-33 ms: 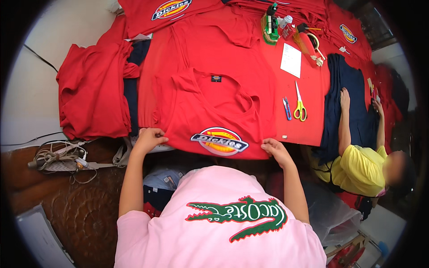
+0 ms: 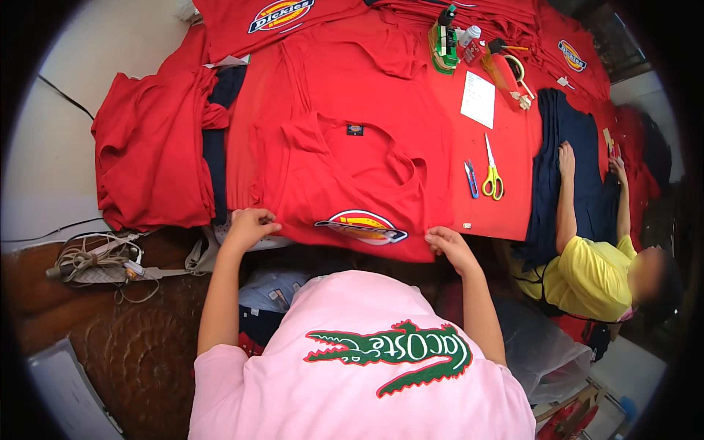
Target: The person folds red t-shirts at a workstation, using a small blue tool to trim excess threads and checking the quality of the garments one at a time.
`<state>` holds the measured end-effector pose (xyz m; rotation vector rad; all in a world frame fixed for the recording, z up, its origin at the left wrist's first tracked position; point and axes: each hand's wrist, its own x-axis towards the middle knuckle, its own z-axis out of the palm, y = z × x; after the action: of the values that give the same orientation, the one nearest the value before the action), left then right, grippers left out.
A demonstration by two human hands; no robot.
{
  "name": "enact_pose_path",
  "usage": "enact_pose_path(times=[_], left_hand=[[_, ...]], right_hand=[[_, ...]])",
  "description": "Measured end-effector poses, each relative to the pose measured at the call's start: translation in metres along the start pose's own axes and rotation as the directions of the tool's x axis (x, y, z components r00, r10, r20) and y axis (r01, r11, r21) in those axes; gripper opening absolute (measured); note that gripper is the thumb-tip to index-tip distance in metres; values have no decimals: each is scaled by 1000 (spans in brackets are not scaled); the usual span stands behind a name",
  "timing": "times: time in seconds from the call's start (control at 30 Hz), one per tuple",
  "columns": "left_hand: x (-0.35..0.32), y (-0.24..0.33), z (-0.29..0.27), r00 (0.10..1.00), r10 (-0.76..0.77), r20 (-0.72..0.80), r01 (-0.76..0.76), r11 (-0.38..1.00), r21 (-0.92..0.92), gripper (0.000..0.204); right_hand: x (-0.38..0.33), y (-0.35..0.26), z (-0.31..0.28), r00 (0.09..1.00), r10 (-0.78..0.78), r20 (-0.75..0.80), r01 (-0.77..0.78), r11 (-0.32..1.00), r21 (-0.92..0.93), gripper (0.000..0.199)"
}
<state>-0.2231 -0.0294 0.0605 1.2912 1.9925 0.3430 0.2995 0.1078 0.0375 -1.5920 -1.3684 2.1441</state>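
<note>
A red T-shirt [image 2: 352, 172] lies flat on the red-covered table [image 2: 506, 213], neck away from me, its lower part folded up so that an oval printed badge [image 2: 361, 226] shows at the near edge. My left hand [image 2: 248, 226] pinches the fold at the shirt's left corner. At the right corner, my right hand [image 2: 449, 246] grips the same fold. Both forearms reach up from my pink-shirted body.
Yellow scissors [image 2: 493, 176] and blue snips [image 2: 471, 178] lie right of the shirt, with white paper [image 2: 478, 99] and a green tape dispenser [image 2: 442, 40] farther back. Red shirts [image 2: 150, 147] are piled left. A person in yellow [image 2: 587, 275] handles navy cloth [image 2: 561, 125] on the right. Cables [image 2: 95, 262] lie lower left.
</note>
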Motion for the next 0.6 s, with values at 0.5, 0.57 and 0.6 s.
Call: enact_pose_path(times=[0.5,0.57,0.6], left_hand=[[159,108,1,939,78,334,322,134,-937,50],[160,126,-13,874,249,417,386,166,-907,57],[163,128,-22,896,272,351,310,183,-933,58]], right_hand=[[135,-143,35,991,114,70,-132,910,393,41],[136,-153,32,986,-17,-167,49,981,189,40],[136,-158,28,957,-97,-272,120,990,69,39]])
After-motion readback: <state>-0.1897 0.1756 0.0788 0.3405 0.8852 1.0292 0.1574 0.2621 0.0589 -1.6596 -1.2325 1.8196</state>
